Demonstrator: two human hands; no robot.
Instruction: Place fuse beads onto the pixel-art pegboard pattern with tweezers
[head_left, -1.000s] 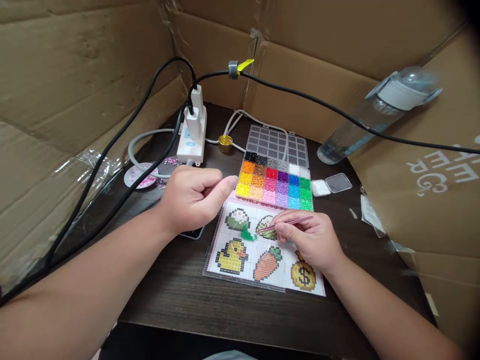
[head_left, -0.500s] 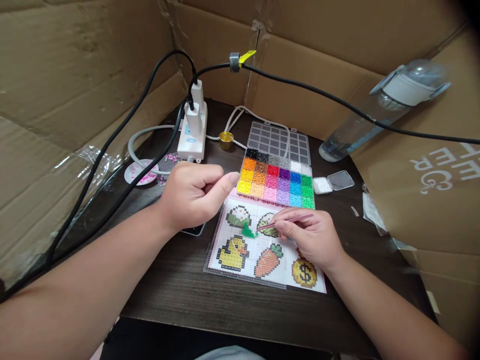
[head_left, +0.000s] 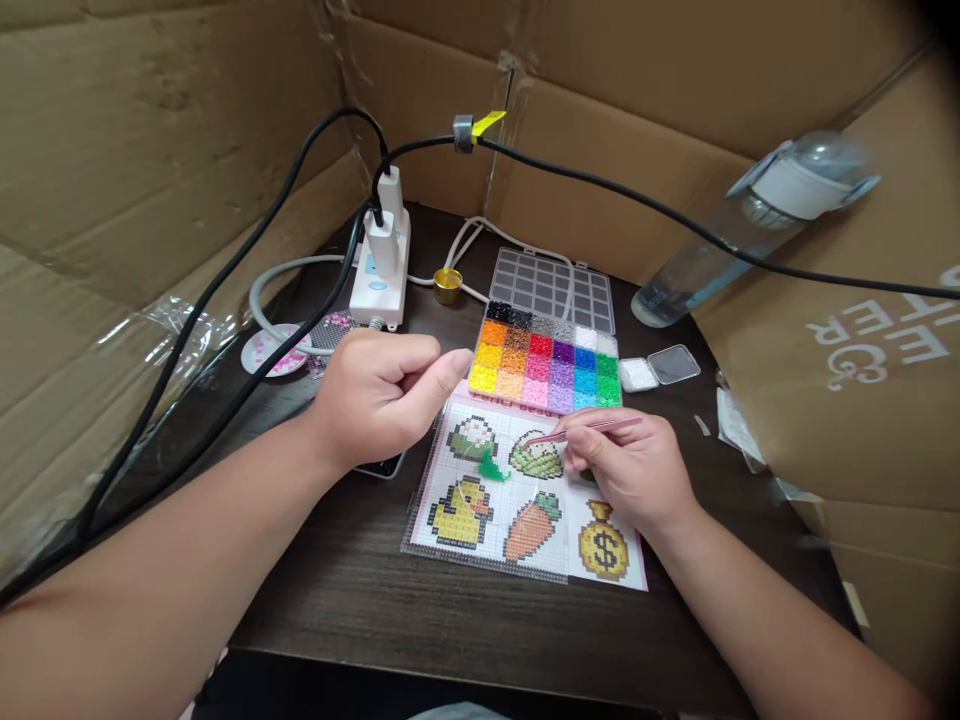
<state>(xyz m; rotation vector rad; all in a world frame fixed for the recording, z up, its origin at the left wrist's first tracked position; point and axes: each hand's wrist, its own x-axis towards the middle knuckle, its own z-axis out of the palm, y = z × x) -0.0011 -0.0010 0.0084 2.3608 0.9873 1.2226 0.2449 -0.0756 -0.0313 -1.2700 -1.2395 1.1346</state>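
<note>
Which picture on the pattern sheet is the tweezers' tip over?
The tweezers tip sits at the green-and-white picture above the carrot, right of the duck.

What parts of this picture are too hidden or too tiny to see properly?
- Head view: whether the tweezers grip a bead; the tip is too small to tell.
- Head view: what the curled left hand holds, if anything; its fingers cover the palm.
- Head view: the dark flat thing under the left hand; only a corner shows.
- Head view: the pattern sheet's heading, covered by the bead box.

Head view — down, seemingly close.
</note>
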